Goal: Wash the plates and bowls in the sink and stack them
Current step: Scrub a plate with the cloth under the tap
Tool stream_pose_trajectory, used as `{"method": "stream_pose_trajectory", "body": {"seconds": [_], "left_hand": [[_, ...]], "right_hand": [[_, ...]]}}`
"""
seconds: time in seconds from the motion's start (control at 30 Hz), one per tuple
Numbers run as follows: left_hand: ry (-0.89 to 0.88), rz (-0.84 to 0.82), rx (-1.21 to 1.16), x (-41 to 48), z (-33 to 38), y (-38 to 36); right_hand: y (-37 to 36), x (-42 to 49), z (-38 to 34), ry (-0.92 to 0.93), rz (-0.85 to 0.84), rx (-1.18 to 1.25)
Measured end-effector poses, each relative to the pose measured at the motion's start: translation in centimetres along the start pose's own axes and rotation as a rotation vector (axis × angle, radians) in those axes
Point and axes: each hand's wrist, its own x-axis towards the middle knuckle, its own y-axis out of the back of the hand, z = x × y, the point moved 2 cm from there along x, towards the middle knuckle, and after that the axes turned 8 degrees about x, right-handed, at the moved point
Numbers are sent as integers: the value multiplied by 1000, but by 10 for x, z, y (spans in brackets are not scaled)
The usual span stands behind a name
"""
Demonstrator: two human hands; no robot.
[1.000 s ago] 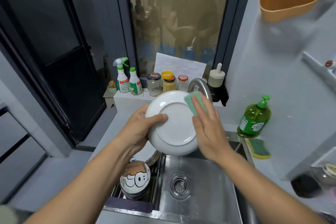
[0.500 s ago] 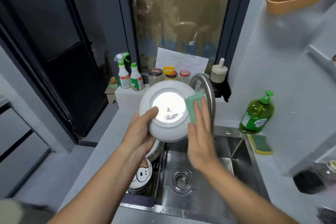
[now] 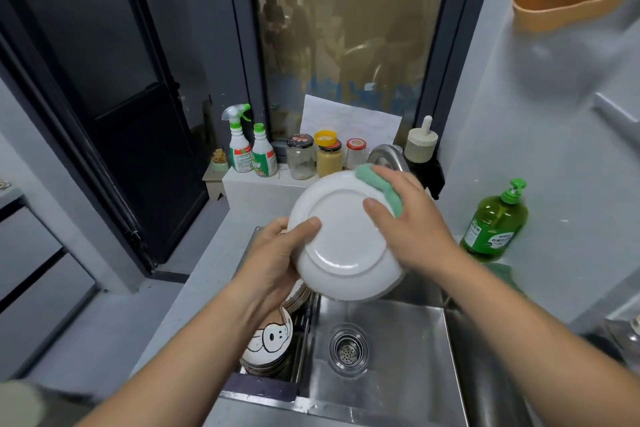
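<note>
"White plate [image 3: 343, 236], underside toward us, held over the sink [image 3: 398, 392]. How would you finish the rim?"

"The left hand [image 3: 273, 253] grips the plate's left edge, thumb pressed on the underside and fingers hidden behind it. The right hand [image 3: 412, 218] pinches the green sponge [image 3: 381, 185], which is folded over the far right edge, with the thumb on the near face. I'd turn the plate with the left hand so the sponge rides round the whole rim, scrubbing both faces at once."

"Any risk?"

"Wet china is probably slippery. Hold it low over the basin, above the drain [image 3: 348, 348], with a firm left grip and light sponge pressure."

"Where does it sit in the grip?"

"Between the two hands, tilted, lower edge nearest the basin. The grips are on roughly opposite edges. The stack of bowls [image 3: 268, 343] sits at the sink's left edge, just below the left wrist. The plate likely goes there after a rinse at the tap [image 3: 388, 156]."
</note>
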Motion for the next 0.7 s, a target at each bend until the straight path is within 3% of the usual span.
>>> {"method": "stream_pose_trajectory", "body": {"seconds": [0.1, 0.17, 0.37, 0.47, 0.6, 0.7], "left_hand": [[17, -130, 186, 4, 12, 2], [-3, -205, 205, 6, 23, -2], [-57, -31, 96, 14, 20, -5], [6, 89, -69, 12, 9, -2], [115, 91, -251, 6, 3, -7], [147, 91, -298, 1, 4, -15]], "right_hand": [[15, 15, -19, 77, -270, -139], [20, 25, -28, 123, -338, -158], [0, 1, 1, 199, -25, -211], [-28, -39, 14, 237, 4, -259], [-56, -73, 25, 407, -52, -380], [-36, -37, 36, 307, 16, -253]]}}
